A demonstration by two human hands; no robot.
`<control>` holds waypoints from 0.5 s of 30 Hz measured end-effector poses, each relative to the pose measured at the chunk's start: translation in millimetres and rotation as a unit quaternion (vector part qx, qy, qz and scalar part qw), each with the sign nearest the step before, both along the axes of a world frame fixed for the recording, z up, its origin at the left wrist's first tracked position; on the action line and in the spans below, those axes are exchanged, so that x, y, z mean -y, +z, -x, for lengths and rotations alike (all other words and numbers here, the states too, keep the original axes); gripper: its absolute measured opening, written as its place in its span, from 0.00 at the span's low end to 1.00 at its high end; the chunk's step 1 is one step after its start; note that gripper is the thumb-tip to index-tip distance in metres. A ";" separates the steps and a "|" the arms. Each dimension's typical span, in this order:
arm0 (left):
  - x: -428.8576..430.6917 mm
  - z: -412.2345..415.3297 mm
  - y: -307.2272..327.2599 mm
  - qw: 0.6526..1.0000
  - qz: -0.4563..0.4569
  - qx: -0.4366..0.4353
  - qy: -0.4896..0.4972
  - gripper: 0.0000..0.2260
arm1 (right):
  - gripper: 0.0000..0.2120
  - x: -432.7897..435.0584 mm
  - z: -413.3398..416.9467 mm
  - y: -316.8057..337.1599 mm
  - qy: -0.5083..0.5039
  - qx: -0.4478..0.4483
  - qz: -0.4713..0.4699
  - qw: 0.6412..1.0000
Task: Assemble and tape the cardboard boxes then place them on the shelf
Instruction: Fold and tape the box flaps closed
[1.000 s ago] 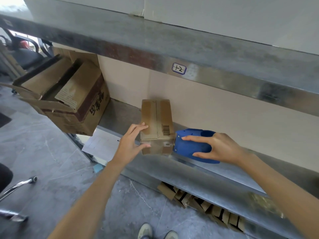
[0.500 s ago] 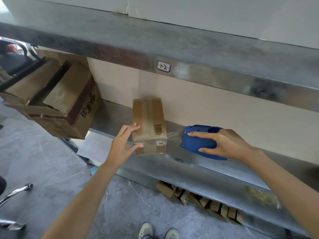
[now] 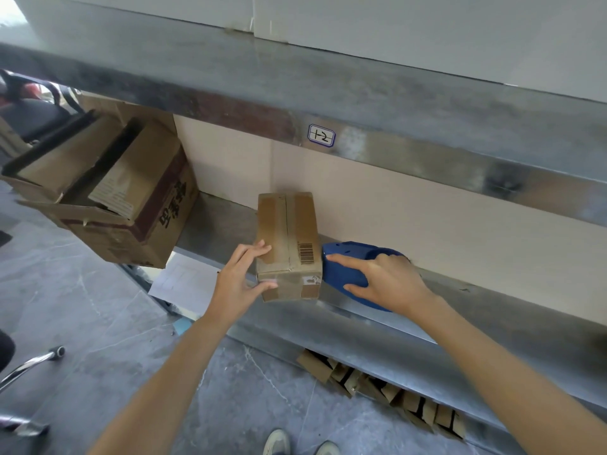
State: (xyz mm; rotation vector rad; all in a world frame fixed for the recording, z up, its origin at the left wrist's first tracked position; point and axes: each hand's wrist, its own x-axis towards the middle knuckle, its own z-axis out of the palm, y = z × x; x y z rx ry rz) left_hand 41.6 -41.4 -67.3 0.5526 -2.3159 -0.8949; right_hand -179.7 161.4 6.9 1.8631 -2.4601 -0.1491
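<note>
Centre frame: small box (image 3: 289, 244) sits at shelf (image 3: 361, 326) edge w/ top seam taped; assembly looks done, taping prob near finished, to do: push it back; left hand (image 3: 243, 284) grips its near-left corner, thumb on front; right hand (image 3: 391, 284) wraps blue tape dispenser (image 3: 341, 274) touching box's right side; upper left, big open box (image 3: 138, 224): contents unclear

Left hand (image 3: 239, 284) grips the small cardboard box (image 3: 289, 244) at its near left corner, fingers (image 3: 259, 251) on top, thumb on the front. Right hand (image 3: 391, 284) holds the blue tape dispenser (image 3: 341, 274) against the box's right side, on the metal shelf (image 3: 427, 336).
</note>
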 end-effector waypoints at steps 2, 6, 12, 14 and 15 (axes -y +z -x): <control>-1.2 0.7 0.2 1.000 -0.001 -0.004 0.000 0.29 | 0.30 8.1 -2.2 -1.7 -0.006 -0.016 -0.001 1.000; -0.9 1.2 -0.1 1.000 -0.012 -0.006 0.009 0.30 | 0.29 32.3 -2.4 -7.9 -0.027 -0.020 -0.008 0.999; 0.4 0.7 -1.6 1.000 -0.018 -0.006 0.015 0.31 | 0.30 17.4 26.3 -39.7 -0.140 0.178 0.043 0.973; 0.2 1.0 -3.1 1.000 -0.020 -0.006 0.016 0.31 | 0.30 7.6 33.8 -55.4 -0.172 0.235 0.045 0.956; -0.1 1.0 -3.5 1.000 -0.020 -0.006 0.017 0.31 | 0.31 4.3 35.7 -62.5 -0.186 0.251 0.043 0.949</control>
